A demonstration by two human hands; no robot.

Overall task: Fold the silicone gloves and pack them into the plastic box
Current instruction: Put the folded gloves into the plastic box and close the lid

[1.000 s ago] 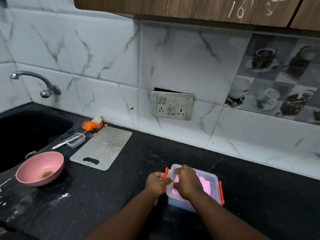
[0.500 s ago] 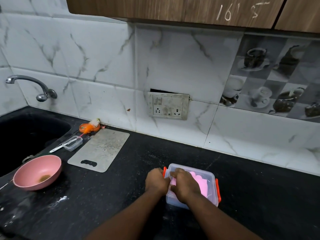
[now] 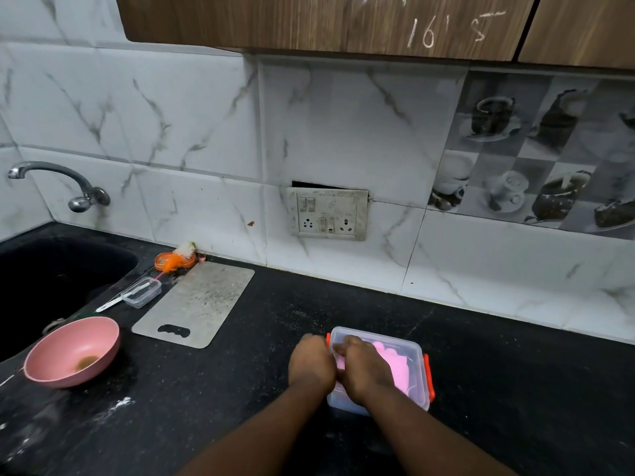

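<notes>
plastic box (image 3: 417, 367) on counter (image 3: 515, 389), pink gloves (image 3: 395, 364) inside, partly hidden | right hand (image 3: 364, 371) pressing on its lid, grip unclear | left hand (image 3: 311, 362) curled at left clip; fingertips hidden

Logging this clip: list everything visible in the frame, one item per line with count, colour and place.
clear plastic box with orange clips: one, on the black counter, near centre
pink silicone gloves: pink mass, count unclear, inside the box
black stone counter: one, across the foreground
grey cutting board: one, flat, left of centre
pink bowl: one, by the sink edge, brown residue inside
small clear container: one, left of the board
orange scrubber: one, against the wall
black sink: one, far left
metal tap: one, over the sink
switch and socket plate: one, off-white, on the tiled wall
wooden cabinet: brown, overhead, chalk marks
left hand: at the box's left edge
right hand: pressing on the gloves
</notes>
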